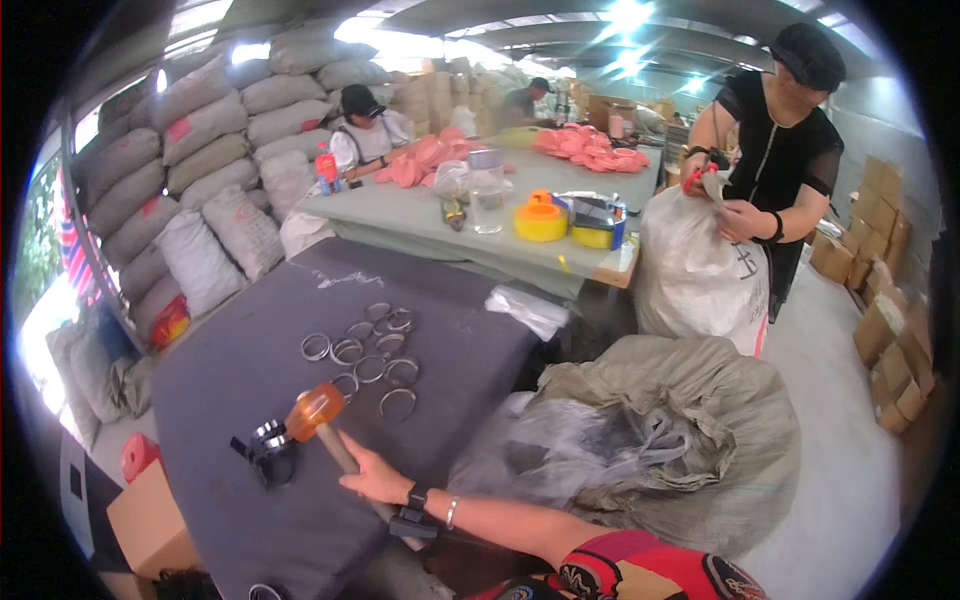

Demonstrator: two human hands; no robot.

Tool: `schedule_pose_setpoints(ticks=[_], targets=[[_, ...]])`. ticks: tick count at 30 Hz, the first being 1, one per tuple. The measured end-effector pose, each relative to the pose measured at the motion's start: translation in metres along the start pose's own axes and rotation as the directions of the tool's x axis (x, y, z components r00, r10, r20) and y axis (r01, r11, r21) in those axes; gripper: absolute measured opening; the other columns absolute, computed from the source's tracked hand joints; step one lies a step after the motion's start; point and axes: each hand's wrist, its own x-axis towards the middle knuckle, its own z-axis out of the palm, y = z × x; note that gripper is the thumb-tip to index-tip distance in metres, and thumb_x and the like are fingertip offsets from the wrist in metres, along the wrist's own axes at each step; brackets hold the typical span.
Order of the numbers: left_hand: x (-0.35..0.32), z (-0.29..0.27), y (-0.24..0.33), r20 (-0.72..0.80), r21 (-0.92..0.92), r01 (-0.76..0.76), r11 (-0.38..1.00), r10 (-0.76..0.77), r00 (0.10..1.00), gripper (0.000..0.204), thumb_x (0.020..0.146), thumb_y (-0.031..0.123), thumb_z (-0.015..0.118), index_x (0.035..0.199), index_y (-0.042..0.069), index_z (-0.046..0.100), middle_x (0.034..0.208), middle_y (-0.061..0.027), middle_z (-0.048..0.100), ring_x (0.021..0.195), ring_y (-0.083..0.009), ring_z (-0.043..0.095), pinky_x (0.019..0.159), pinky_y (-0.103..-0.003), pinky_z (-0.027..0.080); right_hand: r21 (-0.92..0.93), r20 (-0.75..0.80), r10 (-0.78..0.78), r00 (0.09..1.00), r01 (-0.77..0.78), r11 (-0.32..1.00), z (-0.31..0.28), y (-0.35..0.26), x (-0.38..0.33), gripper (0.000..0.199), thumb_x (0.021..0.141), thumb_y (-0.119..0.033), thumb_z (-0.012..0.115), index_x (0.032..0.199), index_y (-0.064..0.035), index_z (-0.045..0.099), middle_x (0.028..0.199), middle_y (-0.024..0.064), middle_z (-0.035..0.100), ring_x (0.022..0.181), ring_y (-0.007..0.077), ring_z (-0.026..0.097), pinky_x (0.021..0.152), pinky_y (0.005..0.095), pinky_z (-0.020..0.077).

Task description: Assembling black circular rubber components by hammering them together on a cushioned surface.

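My right hand [378,477] is closed around the wooden handle of a mallet [318,405] with a translucent orange head. The head is just beside a small cluster of black straps and shiny metal rings [268,450] on the dark table, whose details I cannot make out. Whether the mallet head touches it is unclear. Several loose metal rings [370,369] lie flat beyond the mallet. My left hand is not in view.
The dark cloth-covered table [230,330] holds clear plastic bags [527,312] at its far corner. A big open woven sack [690,440] is at right. A co-worker grips a white sack [700,270]. Tape rolls [541,217] and pink pieces [590,148] lie on the green table.
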Motion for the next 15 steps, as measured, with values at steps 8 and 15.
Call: schedule_pose_setpoints(ticks=[8,15], targets=[[0.024,-0.007,-0.017,-0.068,0.003,-0.027,1.000,0.027,0.997,0.025,0.090,0.019,0.049,0.075,0.002,0.059,0.070,-0.0034,0.059,0.064,-0.0108,0.051,0.057,-0.028,0.041,-0.296,-0.055,-0.096,0.994,0.076,0.952,-0.007,-0.007,0.005,0.078,0.075,0.001,0.059,0.144,-0.0078,0.026,0.106,0.0093,0.058,0.071,0.0105,0.057,0.056,0.0259,0.0516],[0.023,-0.035,-0.033,-0.001,-0.120,-0.016,0.993,0.016,1.000,0.022,0.094,0.022,0.051,0.084,0.006,0.062,0.075,-0.0025,0.062,0.065,-0.0094,0.055,0.061,-0.024,0.043,-0.199,0.431,-0.149,0.890,0.255,0.946,0.079,-0.055,-0.015,0.076,0.077,0.003,0.058,0.145,-0.0083,0.026,0.115,0.0097,0.057,0.064,0.0100,0.055,0.056,0.0244,0.0498]])
